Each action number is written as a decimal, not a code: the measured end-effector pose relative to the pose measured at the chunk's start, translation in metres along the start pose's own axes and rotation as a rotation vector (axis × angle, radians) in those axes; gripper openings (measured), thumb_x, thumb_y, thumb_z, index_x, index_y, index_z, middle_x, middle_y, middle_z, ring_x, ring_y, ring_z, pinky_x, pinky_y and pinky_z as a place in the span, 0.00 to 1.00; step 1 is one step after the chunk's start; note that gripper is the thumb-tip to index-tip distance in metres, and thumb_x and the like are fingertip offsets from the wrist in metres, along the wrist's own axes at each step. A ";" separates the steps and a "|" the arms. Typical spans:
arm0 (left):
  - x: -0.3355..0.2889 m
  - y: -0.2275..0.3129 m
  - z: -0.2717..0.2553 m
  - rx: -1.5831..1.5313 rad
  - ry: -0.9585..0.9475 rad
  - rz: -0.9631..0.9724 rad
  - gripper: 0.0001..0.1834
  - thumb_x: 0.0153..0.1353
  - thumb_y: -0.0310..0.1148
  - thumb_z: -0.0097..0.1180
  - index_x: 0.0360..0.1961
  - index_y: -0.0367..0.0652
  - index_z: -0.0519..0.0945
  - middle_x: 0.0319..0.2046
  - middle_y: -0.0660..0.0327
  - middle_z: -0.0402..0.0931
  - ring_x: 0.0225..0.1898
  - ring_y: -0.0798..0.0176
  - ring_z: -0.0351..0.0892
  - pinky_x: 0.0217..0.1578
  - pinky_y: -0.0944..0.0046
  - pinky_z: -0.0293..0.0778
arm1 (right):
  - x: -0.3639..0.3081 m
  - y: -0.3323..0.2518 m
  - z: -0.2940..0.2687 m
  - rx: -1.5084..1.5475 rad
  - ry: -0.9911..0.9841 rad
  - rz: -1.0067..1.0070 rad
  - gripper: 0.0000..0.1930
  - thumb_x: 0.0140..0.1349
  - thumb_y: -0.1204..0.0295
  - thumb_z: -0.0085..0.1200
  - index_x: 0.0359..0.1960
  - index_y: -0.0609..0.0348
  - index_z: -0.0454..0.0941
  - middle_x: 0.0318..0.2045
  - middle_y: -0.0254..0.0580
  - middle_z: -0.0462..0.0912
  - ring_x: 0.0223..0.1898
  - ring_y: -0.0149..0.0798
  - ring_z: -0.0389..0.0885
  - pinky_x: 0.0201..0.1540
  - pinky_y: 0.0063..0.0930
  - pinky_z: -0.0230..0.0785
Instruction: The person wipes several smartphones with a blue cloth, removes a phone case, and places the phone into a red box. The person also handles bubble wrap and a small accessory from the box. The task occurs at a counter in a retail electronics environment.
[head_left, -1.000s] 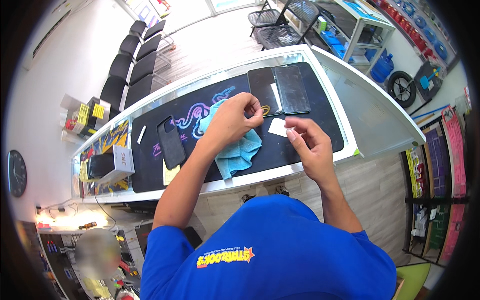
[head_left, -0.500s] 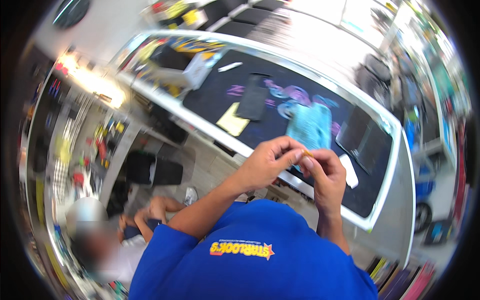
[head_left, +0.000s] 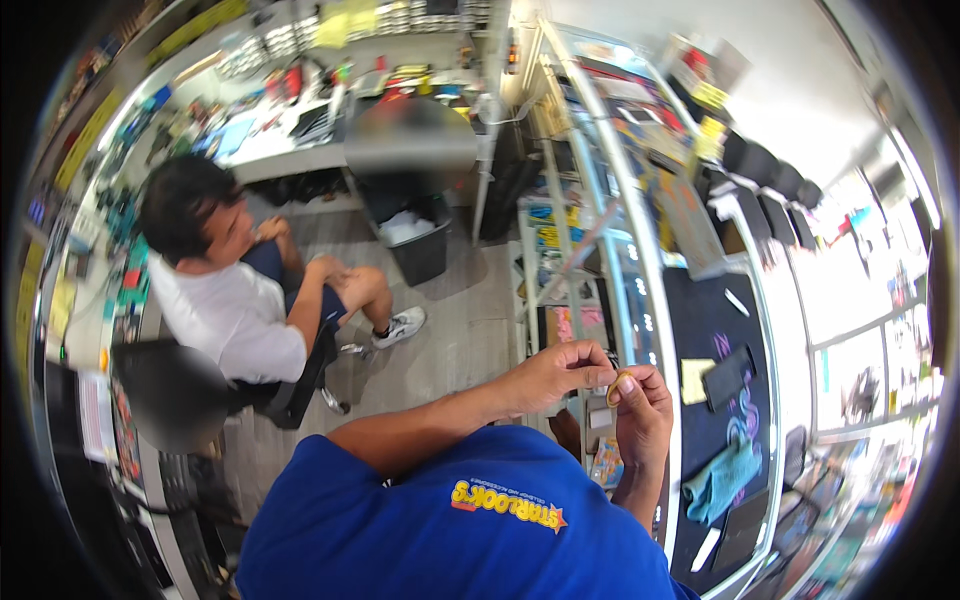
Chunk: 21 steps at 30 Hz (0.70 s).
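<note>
From the head view, I see the right hand (head_left: 645, 408) pinching a yellow band (head_left: 611, 394) between thumb and finger, in front of the blue shirt (head_left: 450, 520). The left hand (head_left: 572, 376) meets it at the fingertips; I can't tell whether those grip it too. Over on the black mat (head_left: 692, 315) lie a blue cloth (head_left: 720, 482) and a dark phone case (head_left: 727, 379).

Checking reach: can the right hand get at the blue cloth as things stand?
Likely yes: nothing visible blocks the right hand from the blue cloth, though its fingertips are on a yellow band.
</note>
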<state>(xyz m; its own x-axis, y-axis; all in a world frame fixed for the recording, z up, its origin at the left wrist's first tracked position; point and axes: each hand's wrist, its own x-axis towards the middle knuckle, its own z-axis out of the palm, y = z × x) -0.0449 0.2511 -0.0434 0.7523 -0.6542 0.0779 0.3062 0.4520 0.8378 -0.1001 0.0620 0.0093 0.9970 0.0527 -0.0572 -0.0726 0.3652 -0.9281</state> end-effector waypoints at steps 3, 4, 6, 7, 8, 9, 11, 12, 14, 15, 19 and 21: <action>-0.040 0.017 -0.033 -0.026 0.172 0.068 0.16 0.77 0.40 0.63 0.57 0.41 0.79 0.48 0.64 0.82 0.54 0.69 0.80 0.62 0.63 0.73 | 0.036 0.025 0.037 0.028 -0.201 0.075 0.07 0.74 0.74 0.64 0.47 0.64 0.83 0.34 0.37 0.86 0.36 0.28 0.80 0.47 0.25 0.72; -0.055 0.027 -0.037 -0.022 0.249 0.096 0.17 0.77 0.40 0.64 0.57 0.40 0.79 0.48 0.64 0.83 0.54 0.69 0.81 0.62 0.63 0.73 | 0.046 0.032 0.052 -0.012 -0.225 0.084 0.06 0.74 0.74 0.63 0.46 0.64 0.83 0.34 0.35 0.86 0.35 0.27 0.80 0.46 0.23 0.72; -0.085 0.041 -0.041 0.010 0.364 0.188 0.19 0.77 0.39 0.64 0.59 0.39 0.79 0.49 0.62 0.84 0.55 0.68 0.82 0.62 0.62 0.75 | 0.063 0.045 0.086 -0.251 -0.299 0.063 0.05 0.74 0.75 0.64 0.46 0.63 0.83 0.34 0.33 0.87 0.34 0.25 0.81 0.44 0.22 0.72; -0.101 0.040 -0.045 0.040 0.453 0.220 0.19 0.77 0.39 0.63 0.60 0.39 0.79 0.50 0.62 0.84 0.55 0.68 0.82 0.62 0.62 0.75 | 0.068 0.046 0.107 -0.302 -0.356 0.127 0.05 0.74 0.75 0.64 0.46 0.63 0.84 0.35 0.33 0.87 0.34 0.24 0.81 0.41 0.20 0.72; -0.115 0.040 -0.046 0.066 0.524 0.244 0.19 0.77 0.39 0.63 0.60 0.38 0.80 0.50 0.61 0.85 0.55 0.67 0.82 0.62 0.62 0.75 | 0.074 0.054 0.116 -0.317 -0.426 0.173 0.06 0.73 0.75 0.64 0.46 0.64 0.84 0.35 0.34 0.88 0.33 0.25 0.81 0.40 0.20 0.72; -0.133 0.042 -0.044 0.055 0.623 0.261 0.18 0.77 0.39 0.63 0.59 0.37 0.81 0.49 0.61 0.85 0.55 0.67 0.83 0.62 0.61 0.75 | 0.077 0.063 0.131 -0.334 -0.521 0.153 0.06 0.73 0.75 0.64 0.46 0.64 0.84 0.36 0.35 0.89 0.33 0.25 0.81 0.40 0.20 0.73; -0.176 0.042 -0.029 0.195 0.877 0.258 0.18 0.77 0.43 0.63 0.55 0.38 0.82 0.49 0.59 0.86 0.55 0.68 0.82 0.61 0.64 0.74 | 0.075 0.078 0.157 -0.350 -0.671 0.153 0.08 0.73 0.73 0.65 0.48 0.64 0.84 0.37 0.38 0.90 0.34 0.26 0.81 0.40 0.21 0.72; -0.196 0.035 -0.014 0.277 1.056 0.205 0.19 0.77 0.46 0.62 0.52 0.39 0.82 0.49 0.58 0.86 0.56 0.68 0.81 0.60 0.64 0.74 | 0.068 0.087 0.169 -0.289 -0.781 0.197 0.08 0.74 0.72 0.64 0.48 0.64 0.83 0.38 0.39 0.90 0.35 0.27 0.82 0.42 0.21 0.73; -0.225 0.027 0.014 -0.035 1.063 0.430 0.15 0.77 0.46 0.59 0.45 0.44 0.80 0.48 0.59 0.85 0.57 0.64 0.81 0.65 0.58 0.70 | 0.048 0.097 0.188 -0.122 -0.934 0.295 0.09 0.75 0.71 0.63 0.49 0.64 0.82 0.40 0.40 0.90 0.37 0.29 0.84 0.45 0.25 0.77; -0.239 0.015 0.027 -0.222 1.010 0.605 0.13 0.76 0.44 0.57 0.42 0.46 0.78 0.49 0.60 0.85 0.57 0.61 0.81 0.67 0.55 0.68 | 0.033 0.103 0.195 0.006 -1.013 0.346 0.09 0.76 0.71 0.63 0.50 0.63 0.82 0.40 0.40 0.90 0.39 0.30 0.85 0.46 0.27 0.79; -0.310 -0.046 0.067 -0.375 0.880 0.904 0.11 0.78 0.42 0.52 0.48 0.48 0.79 0.48 0.63 0.84 0.56 0.58 0.80 0.69 0.45 0.67 | -0.028 0.133 0.204 0.064 -1.207 0.486 0.07 0.77 0.70 0.61 0.48 0.61 0.81 0.38 0.38 0.88 0.40 0.33 0.88 0.44 0.34 0.84; -0.328 -0.067 0.102 -0.198 1.297 0.746 0.20 0.78 0.47 0.52 0.59 0.44 0.79 0.54 0.59 0.83 0.60 0.56 0.80 0.71 0.45 0.67 | -0.069 0.161 0.204 -0.002 -1.285 0.554 0.08 0.76 0.69 0.63 0.50 0.58 0.82 0.41 0.34 0.88 0.44 0.31 0.88 0.47 0.35 0.84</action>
<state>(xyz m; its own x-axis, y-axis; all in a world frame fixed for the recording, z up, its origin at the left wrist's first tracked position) -0.3716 0.3736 -0.0700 0.7134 0.6810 -0.1655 -0.3754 0.5708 0.7303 -0.1864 0.3068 -0.0605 0.1169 0.9923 -0.0399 -0.4423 0.0160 -0.8967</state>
